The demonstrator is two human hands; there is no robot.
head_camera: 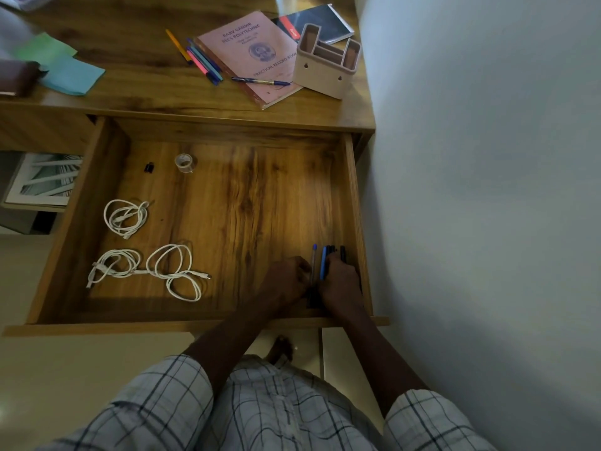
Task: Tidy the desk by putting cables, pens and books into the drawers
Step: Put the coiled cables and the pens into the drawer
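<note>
Warm brown wooden desk (pixel 130 92) seen from above, its wide wooden drawer (pixel 81 222) pulled open. On the desktop lie a pink practical record book (pixel 250 53), a black notebook with a red band (pixel 318 21), a beige plastic pen holder (pixel 325 70) and loose coloured pens (pixel 201 60). Coiled white cables (pixel 128 219) sit at the drawer's left. In its front right corner the right hand (pixel 341 286) curls over a bundle of dark and blue pens (pixel 331 255) against the wall; the left hand (pixel 286 281) is curled beside a clear blue-capped pen (pixel 313 262), its grip unclear. Pens are being stowed; the next move likely calls for letting go, then reaching for the desktop pens and books
</note>
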